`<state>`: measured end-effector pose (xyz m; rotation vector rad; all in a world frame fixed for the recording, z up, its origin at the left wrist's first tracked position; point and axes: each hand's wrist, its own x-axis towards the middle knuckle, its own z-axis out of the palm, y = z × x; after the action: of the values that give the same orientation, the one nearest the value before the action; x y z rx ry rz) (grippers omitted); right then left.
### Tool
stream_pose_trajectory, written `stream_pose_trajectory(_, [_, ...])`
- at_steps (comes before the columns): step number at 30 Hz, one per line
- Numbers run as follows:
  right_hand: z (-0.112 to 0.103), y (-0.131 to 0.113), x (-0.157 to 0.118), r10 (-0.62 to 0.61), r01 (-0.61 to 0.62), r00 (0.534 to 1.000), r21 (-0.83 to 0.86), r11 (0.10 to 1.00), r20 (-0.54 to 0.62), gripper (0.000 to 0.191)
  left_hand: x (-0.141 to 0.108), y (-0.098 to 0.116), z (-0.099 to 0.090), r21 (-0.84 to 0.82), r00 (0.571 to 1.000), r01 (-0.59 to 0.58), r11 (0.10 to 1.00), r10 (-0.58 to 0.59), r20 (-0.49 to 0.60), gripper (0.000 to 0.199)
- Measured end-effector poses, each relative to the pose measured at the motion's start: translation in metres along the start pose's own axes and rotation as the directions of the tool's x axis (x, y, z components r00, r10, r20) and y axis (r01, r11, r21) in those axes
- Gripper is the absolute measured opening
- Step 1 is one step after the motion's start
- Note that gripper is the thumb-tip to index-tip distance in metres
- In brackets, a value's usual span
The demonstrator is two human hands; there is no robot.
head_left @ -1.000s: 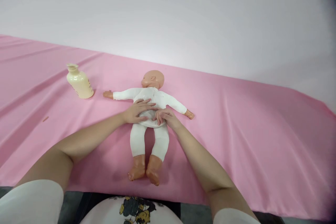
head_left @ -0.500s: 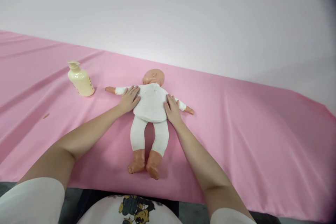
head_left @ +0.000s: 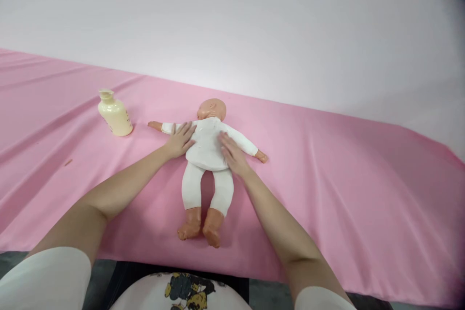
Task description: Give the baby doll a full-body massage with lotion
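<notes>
A baby doll (head_left: 207, 147) with a white cloth body lies face down, its head turned to the left and its arms spread. My left hand (head_left: 180, 139) rests flat on the left side of the doll's back, near its left-lying arm, fingers spread. On the right side of the back lies my right hand (head_left: 233, 154), with its fingers stretched out toward the middle. Neither hand grips anything. The doll's bare plastic feet point toward me.
A cream pump bottle (head_left: 115, 115) stands to the left of the doll. Beneath everything spreads a pink cloth (head_left: 348, 193) with folds, over a white surface (head_left: 232, 24) that continues behind. A small brownish strip (head_left: 69, 162) lies on the cloth at the left.
My right hand has slid inward from the doll's right side and arm onto its back. My left hand stays at nearly the same place. The view has shifted slightly.
</notes>
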<state>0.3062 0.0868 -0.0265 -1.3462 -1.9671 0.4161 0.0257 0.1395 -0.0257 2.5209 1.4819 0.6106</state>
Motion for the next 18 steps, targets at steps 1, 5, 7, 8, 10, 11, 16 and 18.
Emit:
stream_pose_trajectory(1, [-0.001, -0.012, -0.002, -0.105, 0.106, 0.989, -0.006, 0.994, 0.105, 0.058, 0.0, 0.001, 0.0, -0.019, 0.996, -0.075, 0.997, 0.076, 0.038, 0.07])
stream_pose_trajectory(5, [-0.002, -0.058, -0.01, -0.373, 0.439, 0.833, -0.078, 0.895, 0.409, 0.051, -0.001, 0.002, -0.001, -0.068, 0.975, -0.204, 0.977, 0.209, 0.078, 0.072])
stream_pose_trajectory(7, [-0.002, -0.074, -0.015, -0.422, 0.513, 0.777, -0.082, 0.854, 0.467, 0.05, -0.001, 0.002, 0.0, -0.074, 0.976, -0.204, 0.976, 0.209, 0.066, 0.072])
stream_pose_trajectory(8, [-0.002, -0.08, -0.017, -0.439, 0.536, 0.755, -0.073, 0.841, 0.487, 0.048, 0.0, 0.003, -0.001, -0.077, 0.977, -0.201, 0.977, 0.206, 0.059, 0.071])
stream_pose_trajectory(10, [-0.001, -0.086, -0.02, -0.467, 0.565, 0.717, -0.038, 0.824, 0.517, 0.044, 0.0, 0.003, -0.001, -0.084, 0.979, -0.192, 0.978, 0.196, 0.051, 0.07])
stream_pose_trajectory(11, [0.0, -0.087, -0.021, -0.476, 0.568, 0.708, -0.02, 0.823, 0.521, 0.043, 0.001, 0.003, -0.001, -0.086, 0.98, -0.187, 0.979, 0.192, 0.054, 0.07])
stream_pose_trajectory(16, [0.002, -0.06, -0.011, -0.425, 0.461, 0.802, 0.015, 0.887, 0.419, 0.047, 0.003, 0.002, -0.001, -0.085, 0.981, -0.169, 0.982, 0.175, 0.078, 0.07])
stream_pose_trajectory(18, [0.0, -0.04, -0.005, -0.337, 0.354, 0.883, 0.009, 0.935, 0.327, 0.051, 0.003, 0.001, 0.0, -0.084, 0.982, -0.164, 0.983, 0.171, 0.085, 0.071])
